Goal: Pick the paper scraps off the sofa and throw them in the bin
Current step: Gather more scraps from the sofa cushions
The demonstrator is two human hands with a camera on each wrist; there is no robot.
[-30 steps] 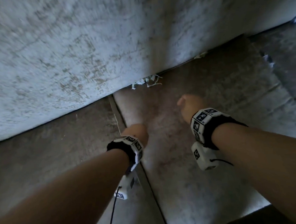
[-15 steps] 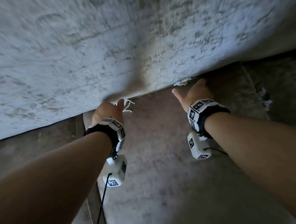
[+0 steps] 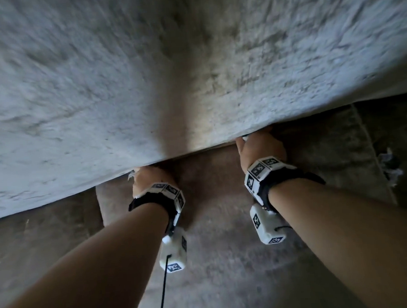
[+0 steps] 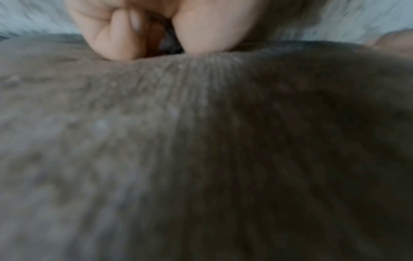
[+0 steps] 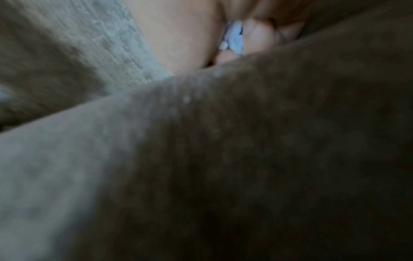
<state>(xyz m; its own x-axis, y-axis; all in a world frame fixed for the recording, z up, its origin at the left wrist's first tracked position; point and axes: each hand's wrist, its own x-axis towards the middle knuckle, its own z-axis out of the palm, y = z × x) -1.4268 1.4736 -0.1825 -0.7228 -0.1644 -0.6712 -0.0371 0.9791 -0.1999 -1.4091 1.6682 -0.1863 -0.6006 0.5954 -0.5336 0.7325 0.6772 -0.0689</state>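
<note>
Both hands are pushed into the crease where the pale sofa backrest (image 3: pixel 145 74) meets the brown seat cushion (image 3: pixel 228 259). My left hand (image 3: pixel 146 175) has its fingers curled, and white paper scraps (image 3: pixel 131 176) stick out at its left side. In the left wrist view the curled fingers (image 4: pixel 120 35) and thumb close on a small pale bit (image 4: pixel 166 41). My right hand (image 3: pixel 256 140) reaches under the backrest edge. In the right wrist view its thumb and fingertips (image 5: pixel 257 35) pinch a white-blue paper scrap (image 5: pixel 234 37). The bin is not in view.
A clump of torn white paper scraps (image 3: pixel 389 166) lies in the seam between cushions at the far right. A second seat cushion (image 3: pixel 36 247) lies to the left. A black cable (image 3: pixel 163 287) hangs from the left wrist camera.
Both hands moved forward from mid-cushion into the crease under the backrest. The scraps that lay loose in the crease are now under and between the fingers.
</note>
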